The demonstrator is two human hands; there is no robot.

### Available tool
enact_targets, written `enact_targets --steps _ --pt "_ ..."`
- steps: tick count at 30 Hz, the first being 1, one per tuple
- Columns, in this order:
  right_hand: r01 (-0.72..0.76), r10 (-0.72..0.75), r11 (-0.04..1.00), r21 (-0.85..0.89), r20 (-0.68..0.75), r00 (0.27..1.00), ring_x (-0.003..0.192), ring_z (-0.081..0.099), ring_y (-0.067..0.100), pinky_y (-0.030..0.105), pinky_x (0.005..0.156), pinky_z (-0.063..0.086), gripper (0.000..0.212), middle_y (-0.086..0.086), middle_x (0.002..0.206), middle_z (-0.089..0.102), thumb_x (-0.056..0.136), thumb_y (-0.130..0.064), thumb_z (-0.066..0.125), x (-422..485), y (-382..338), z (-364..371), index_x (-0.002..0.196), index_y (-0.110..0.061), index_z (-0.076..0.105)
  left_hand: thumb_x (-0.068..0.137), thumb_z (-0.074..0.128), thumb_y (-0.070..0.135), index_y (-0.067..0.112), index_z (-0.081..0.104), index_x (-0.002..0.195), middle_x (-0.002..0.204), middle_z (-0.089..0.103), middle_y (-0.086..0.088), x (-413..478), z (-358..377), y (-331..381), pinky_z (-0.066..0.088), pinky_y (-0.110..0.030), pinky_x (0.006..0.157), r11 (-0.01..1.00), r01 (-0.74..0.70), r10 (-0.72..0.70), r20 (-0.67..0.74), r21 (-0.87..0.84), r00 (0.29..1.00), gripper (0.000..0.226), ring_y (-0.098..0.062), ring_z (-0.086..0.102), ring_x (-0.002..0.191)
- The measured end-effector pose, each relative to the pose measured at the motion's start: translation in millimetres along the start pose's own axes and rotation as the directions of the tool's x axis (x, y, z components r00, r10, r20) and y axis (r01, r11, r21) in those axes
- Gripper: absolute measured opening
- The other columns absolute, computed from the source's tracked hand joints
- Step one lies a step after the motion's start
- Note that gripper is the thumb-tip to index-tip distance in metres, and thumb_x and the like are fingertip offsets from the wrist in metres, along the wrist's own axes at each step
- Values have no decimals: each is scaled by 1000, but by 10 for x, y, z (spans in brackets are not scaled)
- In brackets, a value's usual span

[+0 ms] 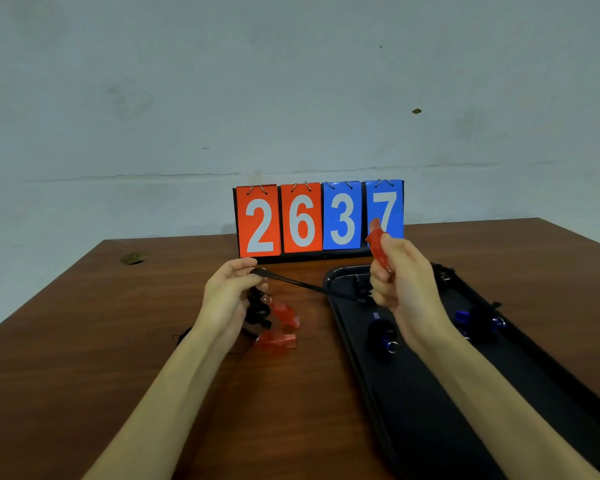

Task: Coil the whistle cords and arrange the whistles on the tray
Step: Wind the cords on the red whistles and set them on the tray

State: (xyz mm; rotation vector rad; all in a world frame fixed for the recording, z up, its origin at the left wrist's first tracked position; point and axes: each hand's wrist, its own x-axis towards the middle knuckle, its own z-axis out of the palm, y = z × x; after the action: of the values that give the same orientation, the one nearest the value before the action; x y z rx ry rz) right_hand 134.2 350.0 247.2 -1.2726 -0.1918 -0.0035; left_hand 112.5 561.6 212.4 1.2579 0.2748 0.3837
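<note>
Red whistle [378,249] is gripped in the right hand [400,285], fingers curled round it, raised over the far end of the tray [447,410]. Its black cord [302,285] is stretched taut to the left hand [227,296], where the end is pinched. Two more red whistles [284,315] are left on the counter [101,341], cords tangled. Blue whistles [465,317] are set on the tray, cords probably coiled; too dark to confirm. The cord is judged light and limp, and best pinched at the end and wound round the fingers.
</note>
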Motion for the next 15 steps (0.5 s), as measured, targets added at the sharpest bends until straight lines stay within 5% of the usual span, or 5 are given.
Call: enact_targets --steps 3,7,9,12,15 --pt "83 -111 957 -279 -84 990 41 39 0 11 36 29 22 -7 61 44 93 -33 52 36 69 -13 95 -11 54 82 55 -11 11 61 87 89 63 -8 31 -35 11 50 -30 76 999 -37 37 -21 -37 999 24 -24 61 88" --pt "130 -184 806 -577 -35 982 66 56 2 11 52 40 27 -1 75 61 90 -41 54 31 182 -5 92 -14 55 86 63 13 14 62 85 80 70 -2 41 -54 -11 52 -30 70 826 -215 292 -69 522 954 2 -16 66 79" --pt "136 -170 752 -645 9 985 69 60 7 18 55 47 27 5 77 64 89 -44 53 29 241 3 91 -17 55 92 54 29 18 64 81 75 69 3 33 -27 -52 52 -30 70 684 -256 351 -1 683 936 18 -13 65 76" --pt "123 -124 655 -746 55 991 67 59 8 17 53 42 25 0 74 60 92 -42 49 34 276 0 93 -18 53 96 40 39 19 68 80 89 64 5 56 0 -113 45 -29 77 620 -223 275 58 752 960 38 -13 59 87" --pt "129 -107 544 -829 83 991 60 52 5 15 50 34 21 -6 68 53 95 -39 45 39 312 -16 97 -19 51 95 48 28 21 68 96 109 54 3 116 -27 -142 45 -29 89 532 -276 380 66 801 923 22 -14 51 104"
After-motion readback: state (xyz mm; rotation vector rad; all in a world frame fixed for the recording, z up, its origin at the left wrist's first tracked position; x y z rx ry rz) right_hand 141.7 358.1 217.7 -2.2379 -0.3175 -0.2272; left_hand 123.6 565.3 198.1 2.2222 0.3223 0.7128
